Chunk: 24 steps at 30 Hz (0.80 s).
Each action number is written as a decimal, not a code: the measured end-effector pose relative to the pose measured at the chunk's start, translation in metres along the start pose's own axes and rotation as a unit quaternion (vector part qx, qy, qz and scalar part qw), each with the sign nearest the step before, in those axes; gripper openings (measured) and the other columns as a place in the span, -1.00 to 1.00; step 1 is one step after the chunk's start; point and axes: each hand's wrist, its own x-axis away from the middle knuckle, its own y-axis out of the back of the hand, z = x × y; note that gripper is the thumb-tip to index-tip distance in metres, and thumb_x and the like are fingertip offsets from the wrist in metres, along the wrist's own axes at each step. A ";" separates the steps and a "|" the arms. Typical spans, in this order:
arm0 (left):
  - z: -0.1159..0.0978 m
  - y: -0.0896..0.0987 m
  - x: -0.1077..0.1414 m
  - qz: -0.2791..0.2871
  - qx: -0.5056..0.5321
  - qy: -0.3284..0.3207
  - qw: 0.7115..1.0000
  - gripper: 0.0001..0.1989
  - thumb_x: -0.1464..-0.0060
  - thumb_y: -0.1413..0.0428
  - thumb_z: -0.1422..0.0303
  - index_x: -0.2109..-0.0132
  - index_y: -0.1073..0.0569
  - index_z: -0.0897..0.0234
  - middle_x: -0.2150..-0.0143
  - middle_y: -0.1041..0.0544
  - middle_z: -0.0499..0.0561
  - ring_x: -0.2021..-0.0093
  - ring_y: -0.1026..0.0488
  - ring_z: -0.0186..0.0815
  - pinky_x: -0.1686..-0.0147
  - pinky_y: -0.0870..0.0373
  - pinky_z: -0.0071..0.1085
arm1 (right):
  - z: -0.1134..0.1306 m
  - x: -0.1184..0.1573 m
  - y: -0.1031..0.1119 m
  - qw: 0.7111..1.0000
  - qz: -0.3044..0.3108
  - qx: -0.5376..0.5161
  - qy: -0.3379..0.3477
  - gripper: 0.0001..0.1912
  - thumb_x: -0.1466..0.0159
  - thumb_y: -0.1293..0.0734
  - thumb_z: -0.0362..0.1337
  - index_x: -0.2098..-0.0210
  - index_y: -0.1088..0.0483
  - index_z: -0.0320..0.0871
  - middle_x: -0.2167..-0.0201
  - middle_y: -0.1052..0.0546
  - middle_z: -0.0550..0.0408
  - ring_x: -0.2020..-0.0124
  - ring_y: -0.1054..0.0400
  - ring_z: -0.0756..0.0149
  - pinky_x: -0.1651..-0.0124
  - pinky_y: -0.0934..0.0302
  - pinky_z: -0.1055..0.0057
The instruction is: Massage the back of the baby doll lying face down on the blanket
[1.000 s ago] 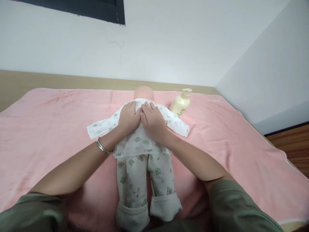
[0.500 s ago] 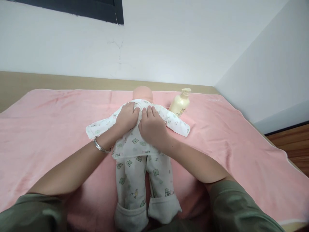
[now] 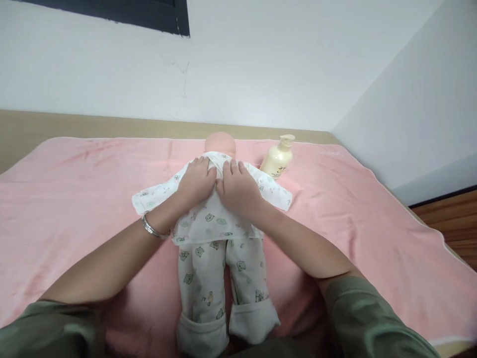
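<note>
A baby doll (image 3: 220, 142) lies stretched out with its smooth head at the far end; no facial features show. It wears a white printed shirt (image 3: 208, 219) with long sleeves spread sideways, and matching trousers (image 3: 204, 278) with turned-up cuffs. My left hand (image 3: 197, 180) rests flat on the upper left of the shirt, fingers pointing away from me. Beside it, my right hand (image 3: 240, 191) lies palm down on the upper right, thumb close to the left thumb. Both hands are open. They cover much of the doll's upper body.
A cream pump bottle (image 3: 278, 158) leans near the doll's right-hand sleeve. Under everything spreads a pink blanket (image 3: 93, 199) on a wooden surface (image 3: 74, 122), with a white wall (image 3: 261, 69) behind. Wood-grain furniture (image 3: 450, 223) stands at the right edge.
My right hand has shifted slightly to the right on the shirt, and its thumb now sticks out towards the left hand. My left hand has barely moved.
</note>
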 end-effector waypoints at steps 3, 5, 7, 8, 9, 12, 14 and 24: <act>0.004 -0.001 -0.004 0.000 0.003 0.034 0.999 -0.60 -0.30 0.25 0.29 0.09 -0.45 0.34 0.04 -0.55 0.27 0.00 -0.48 -0.01 -0.09 -0.43 -0.06 | 0.003 0.003 -0.001 1.000 -0.004 0.005 0.020 -0.40 -0.49 -0.01 -0.22 -0.34 -0.16 -0.55 -0.34 -0.28 -0.47 -0.39 -0.18 -0.18 -0.42 -0.07 -0.03; 0.001 -0.006 0.005 -0.022 -0.044 -0.017 0.999 -0.57 -0.31 0.28 0.35 0.08 -0.47 0.41 0.02 -0.53 0.34 -0.06 -0.46 0.03 -0.16 -0.38 0.00 | -0.009 -0.008 -0.002 0.999 0.016 -0.028 0.001 -0.42 -0.49 0.00 -0.23 -0.32 -0.20 -0.54 -0.32 -0.33 -0.43 -0.38 -0.19 -0.14 -0.43 -0.07 0.01; -0.006 -0.010 0.019 -0.045 -0.090 -0.099 0.990 -0.54 -0.30 0.30 0.42 0.03 -0.47 0.50 -0.02 -0.51 0.41 -0.15 -0.42 0.08 -0.25 -0.29 0.06 | -0.024 -0.023 -0.003 0.996 0.043 -0.072 -0.035 -0.42 -0.49 -0.02 -0.20 -0.29 -0.24 -0.52 -0.31 -0.36 -0.38 -0.36 -0.22 -0.12 -0.42 -0.10 0.02; -0.009 -0.012 0.024 -0.052 -0.103 -0.136 0.984 -0.54 -0.30 0.30 0.45 0.02 -0.47 0.53 -0.04 -0.50 0.42 -0.19 -0.39 0.09 -0.29 -0.25 0.08 | -0.030 -0.029 -0.003 0.993 0.052 -0.091 -0.046 -0.42 -0.49 -0.03 -0.17 -0.28 -0.25 -0.50 -0.30 -0.37 -0.36 -0.35 -0.23 -0.12 -0.40 -0.11 0.01; -0.011 -0.013 0.028 -0.054 -0.108 -0.163 0.979 -0.54 -0.29 0.29 0.47 0.03 -0.48 0.52 -0.05 -0.50 0.41 -0.22 -0.37 0.09 -0.32 -0.21 0.08 | -0.034 -0.033 -0.003 0.992 0.057 -0.104 -0.050 -0.41 -0.48 -0.04 -0.15 -0.28 -0.26 -0.49 -0.30 -0.38 -0.35 -0.35 -0.23 -0.11 -0.40 -0.12 0.01; -0.010 -0.009 0.025 -0.041 -0.083 -0.149 0.984 -0.61 -0.26 0.23 0.47 0.13 -0.50 0.42 0.02 -0.52 0.34 -0.17 -0.40 0.05 -0.28 -0.27 0.02 | -0.027 -0.026 -0.002 0.994 0.040 -0.087 -0.042 -0.41 -0.48 -0.04 -0.18 -0.28 -0.23 -0.55 -0.29 -0.37 -0.42 -0.35 -0.22 -0.15 -0.40 -0.09 -0.02; -0.004 -0.004 0.013 -0.021 -0.046 -0.076 0.996 -0.64 -0.26 0.21 0.41 0.15 -0.48 0.36 0.07 -0.54 0.31 -0.06 -0.46 0.01 -0.17 -0.36 -0.04 | -0.011 -0.009 -0.002 0.999 0.011 -0.048 -0.022 -0.41 -0.48 -0.03 -0.22 -0.30 -0.19 -0.60 -0.30 -0.33 -0.50 -0.36 -0.19 -0.22 -0.41 -0.06 -0.07; -0.015 -0.014 0.031 -0.060 -0.060 -0.120 0.989 -0.55 -0.28 0.22 0.41 -0.10 -0.43 0.55 -0.18 -0.45 0.46 -0.33 -0.29 0.15 -0.35 -0.14 0.14 | -0.031 -0.030 -0.006 0.989 0.016 -0.138 -0.043 -0.51 -0.44 -0.05 -0.29 -0.20 -0.34 -0.42 -0.25 -0.43 -0.29 -0.29 -0.29 -0.03 -0.38 -0.16 0.05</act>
